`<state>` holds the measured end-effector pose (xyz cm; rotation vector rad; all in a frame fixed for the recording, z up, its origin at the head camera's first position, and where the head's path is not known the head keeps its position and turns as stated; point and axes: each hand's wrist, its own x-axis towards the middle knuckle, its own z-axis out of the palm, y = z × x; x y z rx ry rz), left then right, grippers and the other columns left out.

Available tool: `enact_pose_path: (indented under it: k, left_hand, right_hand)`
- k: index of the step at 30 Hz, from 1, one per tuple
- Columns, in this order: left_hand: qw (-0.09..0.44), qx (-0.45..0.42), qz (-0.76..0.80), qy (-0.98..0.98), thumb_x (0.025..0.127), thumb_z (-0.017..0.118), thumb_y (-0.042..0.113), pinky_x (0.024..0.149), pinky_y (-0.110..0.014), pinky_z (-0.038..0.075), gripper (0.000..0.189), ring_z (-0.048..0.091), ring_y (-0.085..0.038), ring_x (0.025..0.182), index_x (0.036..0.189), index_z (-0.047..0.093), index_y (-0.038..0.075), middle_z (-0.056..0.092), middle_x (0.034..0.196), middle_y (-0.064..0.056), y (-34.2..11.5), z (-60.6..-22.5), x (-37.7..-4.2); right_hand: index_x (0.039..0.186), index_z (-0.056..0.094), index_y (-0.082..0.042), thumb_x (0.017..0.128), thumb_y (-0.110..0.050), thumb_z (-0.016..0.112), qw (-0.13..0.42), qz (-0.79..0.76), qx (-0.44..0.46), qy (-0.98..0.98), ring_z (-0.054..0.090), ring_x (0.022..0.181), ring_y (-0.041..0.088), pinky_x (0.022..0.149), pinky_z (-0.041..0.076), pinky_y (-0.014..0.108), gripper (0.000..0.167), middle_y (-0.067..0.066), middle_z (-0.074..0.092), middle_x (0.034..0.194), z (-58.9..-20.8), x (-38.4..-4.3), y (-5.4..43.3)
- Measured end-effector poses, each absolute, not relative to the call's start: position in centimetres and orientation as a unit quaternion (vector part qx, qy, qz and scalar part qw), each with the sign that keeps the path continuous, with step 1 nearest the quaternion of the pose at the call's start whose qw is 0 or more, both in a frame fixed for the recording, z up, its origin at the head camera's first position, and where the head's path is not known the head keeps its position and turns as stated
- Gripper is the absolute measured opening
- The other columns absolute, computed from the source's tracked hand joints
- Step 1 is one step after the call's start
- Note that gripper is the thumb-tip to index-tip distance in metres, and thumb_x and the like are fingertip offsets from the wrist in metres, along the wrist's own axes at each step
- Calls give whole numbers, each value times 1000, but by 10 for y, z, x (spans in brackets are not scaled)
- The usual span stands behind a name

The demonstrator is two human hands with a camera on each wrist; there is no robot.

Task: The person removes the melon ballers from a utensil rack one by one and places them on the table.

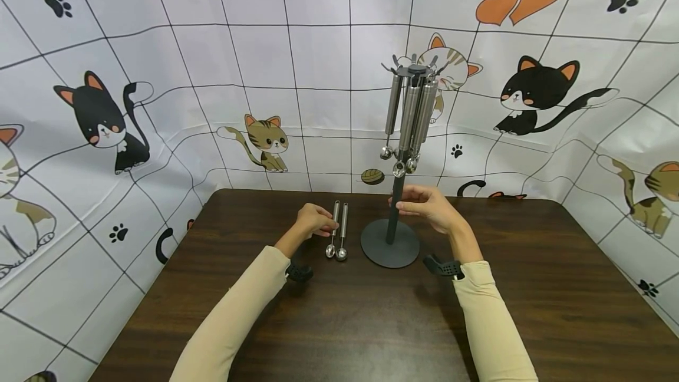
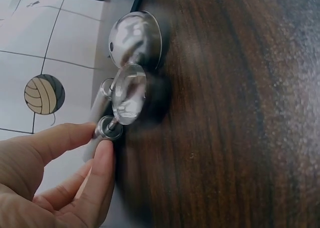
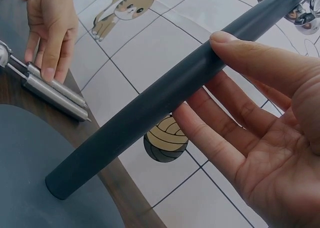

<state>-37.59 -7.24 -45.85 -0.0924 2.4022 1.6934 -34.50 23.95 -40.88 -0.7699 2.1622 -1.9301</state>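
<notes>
Two metal melon ballers lie side by side on the table, handles pointing away. My left hand (image 1: 315,220) pinches the handle of the left melon baller (image 1: 330,250) between thumb and fingers. Beside it lies the right melon baller (image 1: 342,254), a small hole showing in its round bowl (image 2: 135,37) in the left wrist view. To the right stands a dark grey rack (image 1: 394,217) with a round base. My right hand (image 1: 431,211) holds its upright pole, thumb on one side and fingers behind. Several metal-handled scoops (image 1: 408,122) hang from the hooks at its top.
The dark brown wooden table (image 1: 361,323) reaches back to a white sheet (image 1: 323,105) printed with cats and grid lines. Black bands with cameras sit on both wrists, the right wrist camera (image 1: 442,267) near the rack's base.
</notes>
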Motion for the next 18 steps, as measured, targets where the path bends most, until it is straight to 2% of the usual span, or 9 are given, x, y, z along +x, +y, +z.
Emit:
enact_pose_path:
  k: [4, 10, 18]
  left_hand:
    - [99, -31, 571, 815, 83, 81, -3, 62, -25, 66, 26, 71, -13, 68, 107, 72, -7, 76, 103, -22, -72, -460, -375]
    - [106, -32, 575, 811, 84, 81, -1, 63, -25, 66, 27, 73, -17, 76, 110, 72, -6, 75, 106, -21, -74, -460, -374]
    - [126, -35, 585, 801, 86, 80, 2, 67, -27, 67, 29, 73, -19, 81, 113, 71, -5, 75, 107, -19, -77, -460, -376]
  right_hand:
    - [131, 55, 16, 95, -1, 70, 72, -643, -257, 718, 72, 104, 16, 95, 63, 38, 43, 11, 75, 116, -408, -345, 240]
    - [127, 63, 7, 94, 0, 70, 72, -647, -257, 714, 73, 103, 16, 95, 63, 38, 34, 2, 76, 111, -409, -346, 241]
    - [124, 65, 3, 94, -1, 71, 70, -644, -249, 720, 73, 104, 15, 94, 64, 35, 31, -2, 76, 110, -408, -345, 240]
